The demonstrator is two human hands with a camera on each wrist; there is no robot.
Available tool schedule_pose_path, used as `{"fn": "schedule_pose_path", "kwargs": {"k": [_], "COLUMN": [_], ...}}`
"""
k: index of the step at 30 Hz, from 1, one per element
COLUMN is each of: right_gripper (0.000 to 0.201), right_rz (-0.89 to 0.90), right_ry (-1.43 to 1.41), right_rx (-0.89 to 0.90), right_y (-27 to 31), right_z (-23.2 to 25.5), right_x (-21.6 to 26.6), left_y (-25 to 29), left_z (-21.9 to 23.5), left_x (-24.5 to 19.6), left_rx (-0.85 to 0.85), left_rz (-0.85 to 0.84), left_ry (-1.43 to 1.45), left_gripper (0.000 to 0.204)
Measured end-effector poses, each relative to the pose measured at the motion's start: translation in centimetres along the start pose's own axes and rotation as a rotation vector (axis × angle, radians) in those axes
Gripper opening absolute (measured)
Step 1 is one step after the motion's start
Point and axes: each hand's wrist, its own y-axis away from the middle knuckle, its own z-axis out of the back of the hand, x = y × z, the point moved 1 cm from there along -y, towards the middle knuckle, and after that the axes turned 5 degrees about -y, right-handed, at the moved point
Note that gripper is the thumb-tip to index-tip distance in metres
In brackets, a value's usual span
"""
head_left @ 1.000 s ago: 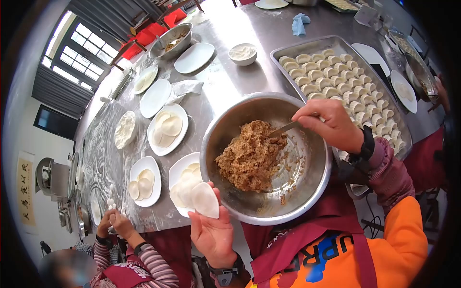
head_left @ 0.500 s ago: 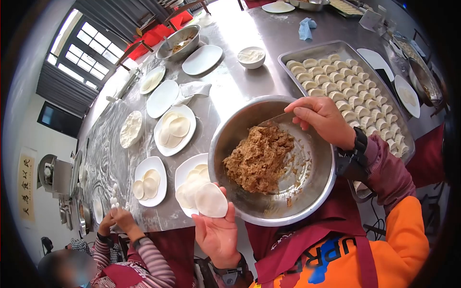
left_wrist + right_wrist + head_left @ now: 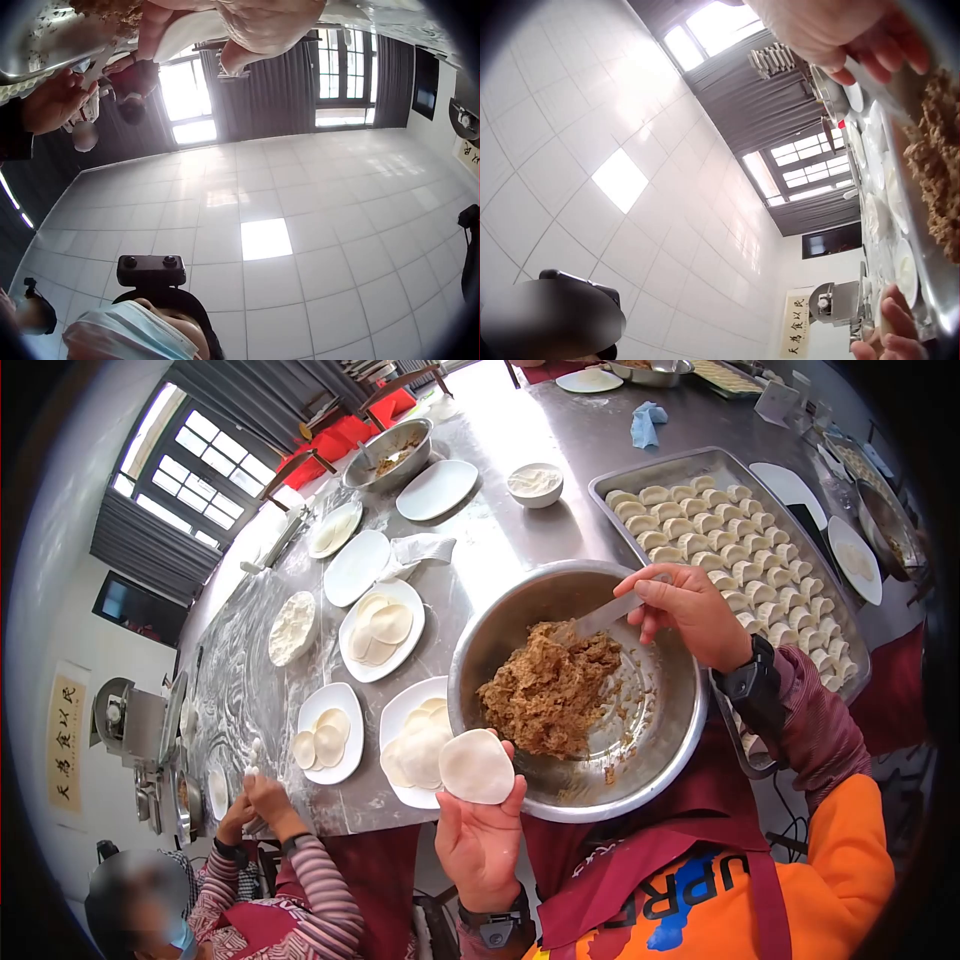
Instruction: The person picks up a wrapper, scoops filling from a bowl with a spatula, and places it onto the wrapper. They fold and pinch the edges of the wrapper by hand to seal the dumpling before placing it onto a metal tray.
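Observation:
My left hand (image 3: 484, 852), palm up, holds a round dough wrapper (image 3: 477, 767) across its fingers at the near left rim of the steel bowl (image 3: 655, 785). Over the bowl's right side, my right hand (image 3: 692, 612) pinches a flat metal spatula (image 3: 608, 615). Its tip touches the brown filling (image 3: 548, 690), heaped in the left part of the bowl. Beside the left hand lies a plate with overlapping wrappers (image 3: 418, 748). The right wrist view has the right hand (image 3: 840, 34) above the filling (image 3: 939, 161).
A tray (image 3: 868, 660) of rows of dumplings stands at the right. Several plates, one with wrappers (image 3: 376, 630), and a flour bowl (image 3: 535, 485) are on the steel table (image 3: 480, 545). Another person's hands (image 3: 262, 807) work dough at the lower left.
The spatula has turned, and its tip touches the filling. In the head view, bowl, plates and left hand sit further right than before. The wrapper stays on the left fingers.

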Motion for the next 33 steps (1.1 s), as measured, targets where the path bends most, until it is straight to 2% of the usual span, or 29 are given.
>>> {"fn": "schedule_pose_path", "kwargs": {"k": [6, 10, 13, 14, 17, 18, 21, 22, 26, 29, 32, 33], "right_gripper": [0.024, 0.026, 0.026, 0.022, 0.019, 0.024, 0.029, 0.033, 0.032, 0.029, 0.027, 0.026], "right_rz": [-0.105, -0.106, 0.08, 0.207, 0.751, 0.886, 1.153, 1.23, 1.26, 1.219, 1.234, 1.169], "right_ry": [-0.251, -0.403, -0.224, -0.081, 0.525, 0.629, 0.903, 0.938, 1.07, 1.105, 0.97, 0.928], "right_rx": [0.07, 0.14, 0.137, 0.159, 0.301, 0.32, 0.44, 0.421, 0.45, 0.471, 0.459, 0.42], "right_y": [0.2, 1.3, 3.2, 3.9, 6.0, 6.7, 7.9, 8.4, 9.7, 10.0, 10.0, 9.8], "right_z": [0.1, -0.7, -2.0, -2.3, -3.2, -3.8, -4.7, -5.0, -5.6, -6.0, -6.1, -5.7], "right_x": [-0.4, 0.7, 2.5, 2.9, 3.9, 3.8, 2.3, 1.4, -0.4, 0.0, 1.6, 2.0], "left_y": [-0.2, -1.0, -1.9, -2.3, -3.0, -3.1, -3.1, -3.0, -2.7, -2.7, -3.0, -3.2], "left_z": [-0.8, -1.4, -2.0, -2.3, -3.6, -3.8, -3.9, -3.8, -3.5, -3.1, -2.1, -1.6], "left_x": [0.4, 0.6, 1.3, 1.6, 2.8, 3.1, 3.6, 3.5, 3.2, 2.6, 1.1, 0.2], "left_rx": [-0.031, -0.073, -0.048, -0.017, 0.02, 0.028, 0.032, 0.033, 0.043, 0.002, -0.042, -0.056], "left_rz": [-0.032, -0.047, 0.0, 0.018, 0.045, 0.052, 0.062, 0.062, 0.064, 0.023, -0.101, -0.153], "left_ry": [-0.17, -0.293, -0.326, -0.306, -0.32, -0.307, -0.265, -0.256, -0.266, -0.282, -0.265, -0.255], "left_gripper": [0.056, 0.059, 0.065, 0.067, 0.075, 0.076, 0.081, 0.082, 0.082, 0.079, 0.075, 0.073]}}
